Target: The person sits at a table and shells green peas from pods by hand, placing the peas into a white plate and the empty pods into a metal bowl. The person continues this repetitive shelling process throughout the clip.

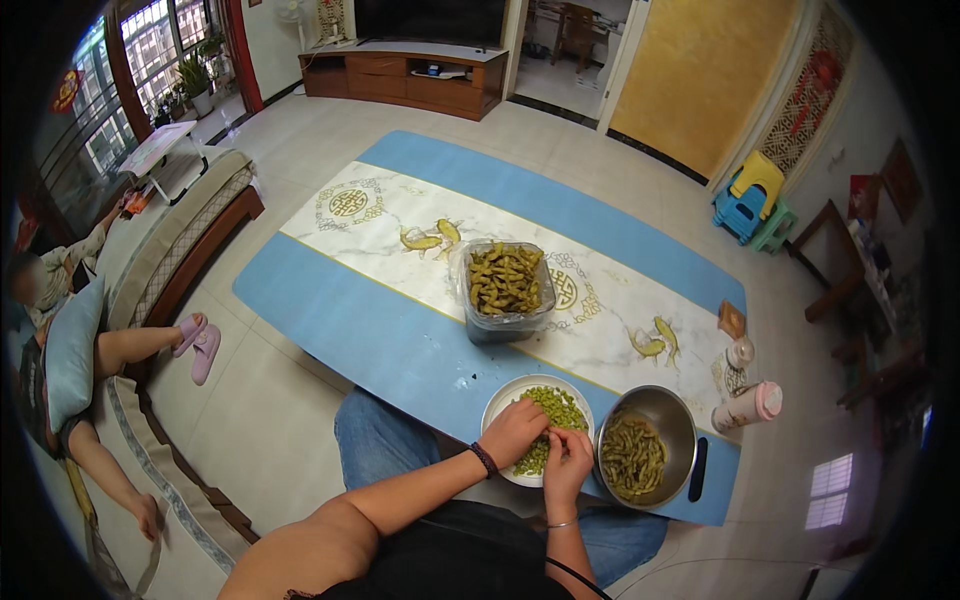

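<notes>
Both of my hands meet over a white plate (491, 403) near the table's front edge. My left hand (516, 433) and my right hand (568, 457) pinch at their fingertips around what looks like a small bean pod, mostly hidden by the fingers. Shelled green beans (556, 406) are spread across the plate beneath. Right beside the plate stands a steel pot (686, 424), partly filled with brownish-green soybean pods (634, 455). Farther in, a bag-lined plastic tub (501, 331) is heaped with more pods (506, 276).
The blue and white table (352, 281) carries a pink-lidded bottle (746, 406), a small jar (739, 352) and a brown packet (731, 320) at its right end. A black handle (698, 469) lies by the pot. On the left, a person (112, 349) reclines on a sofa (172, 225).
</notes>
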`<state>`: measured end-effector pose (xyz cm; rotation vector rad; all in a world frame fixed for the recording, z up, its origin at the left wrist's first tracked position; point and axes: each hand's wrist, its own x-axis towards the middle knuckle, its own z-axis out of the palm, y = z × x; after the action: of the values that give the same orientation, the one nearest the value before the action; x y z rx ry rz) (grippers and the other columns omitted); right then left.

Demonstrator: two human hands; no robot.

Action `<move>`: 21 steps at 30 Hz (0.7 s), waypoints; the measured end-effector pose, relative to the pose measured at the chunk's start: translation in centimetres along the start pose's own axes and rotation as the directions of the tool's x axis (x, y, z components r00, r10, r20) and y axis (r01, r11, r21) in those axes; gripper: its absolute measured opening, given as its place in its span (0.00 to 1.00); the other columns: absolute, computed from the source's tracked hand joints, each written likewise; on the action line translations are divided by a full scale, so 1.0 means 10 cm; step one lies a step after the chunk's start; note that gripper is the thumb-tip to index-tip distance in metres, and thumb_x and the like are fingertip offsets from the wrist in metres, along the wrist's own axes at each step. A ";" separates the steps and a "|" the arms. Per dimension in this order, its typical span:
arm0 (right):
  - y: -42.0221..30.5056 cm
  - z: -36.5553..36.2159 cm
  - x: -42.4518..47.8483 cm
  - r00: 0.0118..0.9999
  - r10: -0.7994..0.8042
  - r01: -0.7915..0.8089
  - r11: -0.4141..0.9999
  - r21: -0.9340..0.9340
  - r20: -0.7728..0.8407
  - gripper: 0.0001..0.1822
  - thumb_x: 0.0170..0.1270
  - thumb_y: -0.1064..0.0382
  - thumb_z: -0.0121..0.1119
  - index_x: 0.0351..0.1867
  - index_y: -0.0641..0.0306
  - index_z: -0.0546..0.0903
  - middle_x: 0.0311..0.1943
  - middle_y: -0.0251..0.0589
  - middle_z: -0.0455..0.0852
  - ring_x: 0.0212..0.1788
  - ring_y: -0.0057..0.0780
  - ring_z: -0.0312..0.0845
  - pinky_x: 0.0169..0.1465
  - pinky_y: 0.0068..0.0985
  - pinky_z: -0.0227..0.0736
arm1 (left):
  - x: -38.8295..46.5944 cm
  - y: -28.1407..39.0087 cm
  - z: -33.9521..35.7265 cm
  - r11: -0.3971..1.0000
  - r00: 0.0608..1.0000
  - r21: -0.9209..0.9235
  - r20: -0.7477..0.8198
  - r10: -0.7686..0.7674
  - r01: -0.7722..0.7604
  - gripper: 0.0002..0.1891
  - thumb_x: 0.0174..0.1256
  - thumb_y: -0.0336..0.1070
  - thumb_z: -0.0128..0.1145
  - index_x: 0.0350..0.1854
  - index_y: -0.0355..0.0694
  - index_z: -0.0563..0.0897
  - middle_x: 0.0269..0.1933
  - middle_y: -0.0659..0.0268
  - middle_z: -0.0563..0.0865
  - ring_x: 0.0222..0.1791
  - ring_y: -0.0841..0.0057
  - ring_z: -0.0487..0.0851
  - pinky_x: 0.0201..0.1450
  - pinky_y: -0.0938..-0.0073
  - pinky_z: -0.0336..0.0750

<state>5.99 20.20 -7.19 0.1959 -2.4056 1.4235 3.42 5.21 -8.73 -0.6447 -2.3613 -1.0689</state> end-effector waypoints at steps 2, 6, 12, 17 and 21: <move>-0.01 0.00 0.00 1.000 0.018 -0.018 1.000 0.000 0.012 0.03 0.67 0.73 0.63 0.38 0.70 0.85 0.37 0.46 0.83 0.37 0.35 0.80 0.37 0.27 0.75 | 0.01 0.01 0.00 0.999 1.000 0.040 0.016 0.019 -0.019 0.05 0.58 0.33 0.61 0.34 0.39 0.81 0.35 0.61 0.81 0.40 0.59 0.79 0.44 0.61 0.76; 0.02 0.02 0.04 1.000 -0.003 0.004 0.998 -0.063 0.030 0.02 0.69 0.73 0.60 0.40 0.70 0.82 0.39 0.47 0.80 0.38 0.40 0.78 0.38 0.30 0.74 | 0.04 0.00 -0.02 0.992 0.995 0.102 0.077 0.061 -0.069 0.05 0.57 0.33 0.60 0.35 0.41 0.82 0.35 0.63 0.81 0.40 0.62 0.80 0.42 0.62 0.75; 0.06 0.06 0.07 0.993 -0.114 0.114 0.984 -0.136 0.007 0.02 0.68 0.75 0.58 0.39 0.71 0.79 0.40 0.52 0.77 0.42 0.52 0.76 0.46 0.39 0.73 | 0.05 0.04 -0.03 0.984 0.996 0.170 0.079 0.035 -0.048 0.05 0.57 0.34 0.60 0.35 0.44 0.82 0.35 0.66 0.82 0.40 0.65 0.81 0.40 0.64 0.74; 0.10 0.08 0.03 0.998 -0.061 0.061 0.991 -0.118 0.007 0.01 0.66 0.75 0.60 0.37 0.72 0.79 0.38 0.52 0.76 0.38 0.50 0.76 0.44 0.39 0.74 | -0.01 0.05 0.00 0.984 0.995 0.176 0.095 -0.015 -0.002 0.06 0.58 0.34 0.59 0.37 0.44 0.83 0.37 0.67 0.83 0.43 0.65 0.81 0.42 0.62 0.73; 0.17 0.07 -0.01 0.999 -0.011 0.008 0.998 -0.068 -0.030 0.01 0.64 0.76 0.62 0.35 0.70 0.81 0.34 0.50 0.78 0.34 0.46 0.76 0.38 0.36 0.73 | 0.03 0.06 -0.02 0.990 0.992 0.139 0.129 -0.003 -0.015 0.06 0.59 0.34 0.59 0.38 0.45 0.84 0.38 0.67 0.83 0.43 0.64 0.81 0.42 0.62 0.73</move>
<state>5.40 20.46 -8.91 0.1677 -2.4212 1.3282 3.57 5.49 -8.11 -0.6872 -2.5165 -0.8725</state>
